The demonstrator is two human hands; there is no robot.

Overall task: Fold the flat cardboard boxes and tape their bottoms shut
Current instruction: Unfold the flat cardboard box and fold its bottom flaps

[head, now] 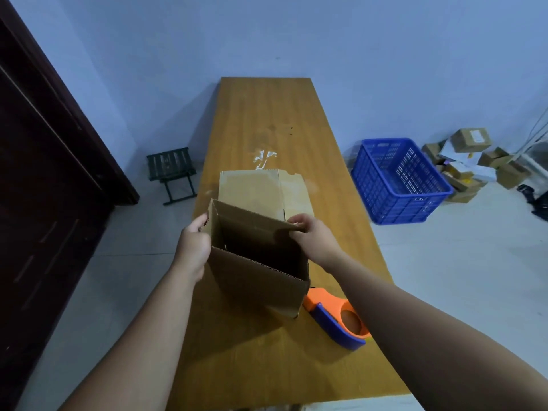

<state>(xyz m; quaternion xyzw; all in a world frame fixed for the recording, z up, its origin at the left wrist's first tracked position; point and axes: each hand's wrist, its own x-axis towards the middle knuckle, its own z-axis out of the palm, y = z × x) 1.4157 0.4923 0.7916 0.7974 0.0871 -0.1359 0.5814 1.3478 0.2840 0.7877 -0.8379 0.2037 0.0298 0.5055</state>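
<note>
Between left hand and right hand, the open box fills the gap. Just beyond them lies flat cardboard; beneath the right forearm, the tape dispenser (partly behind the box). Farther ahead, the tabletop lies free.

Packing or dispatch back room, small and plain. Evidence: long wooden surface bearing an orange-and-blue tape dispenser, an opened cardboard box and a flat cardboard sheet; blue plastic crate on the tiled floor; heap of small cardboard parcels in the far right corner; bare pale wall; dark wooden door at left; low folding stool beside the surface.
</note>
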